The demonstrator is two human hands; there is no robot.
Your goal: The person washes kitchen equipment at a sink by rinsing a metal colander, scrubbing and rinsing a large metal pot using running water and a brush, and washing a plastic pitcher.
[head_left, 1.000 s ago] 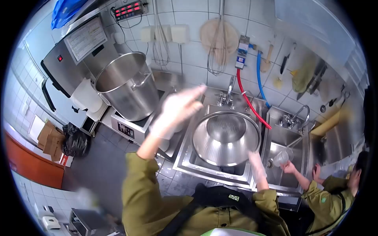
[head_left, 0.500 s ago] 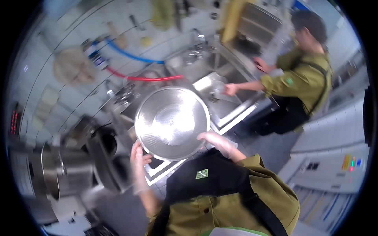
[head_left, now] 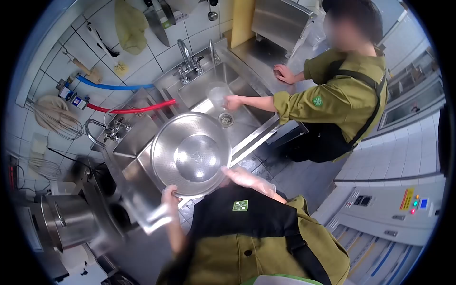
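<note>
Between both hands is a large round steel colander [head_left: 164, 156], its wall dotted with small holes and its inside shining. My left hand [head_left: 169, 199], in a clear glove, grips the rim at the lower left. On the lower right of the rim, my right hand [head_left: 240, 176], gloved too, has its fingers closed over the edge. The colander hangs over the front of the steel sink [head_left: 135, 178], tilted toward me, and hides part of the basins. I see nothing inside it.
At the right, a co-worker [head_left: 349, 90] holds a clear container [head_left: 218, 93] under a running tap [head_left: 212, 50]. Another faucet [head_left: 185, 59] stands between. Red [head_left: 137, 110] and blue hoses [head_left: 114, 87] cross the wall. A large steel pot [head_left: 71, 221] is at the lower left.
The colander and both my hands have shifted slightly left in view as the camera turned. Both hands keep their hold on the rim. The co-worker's container stays over the sink.
</note>
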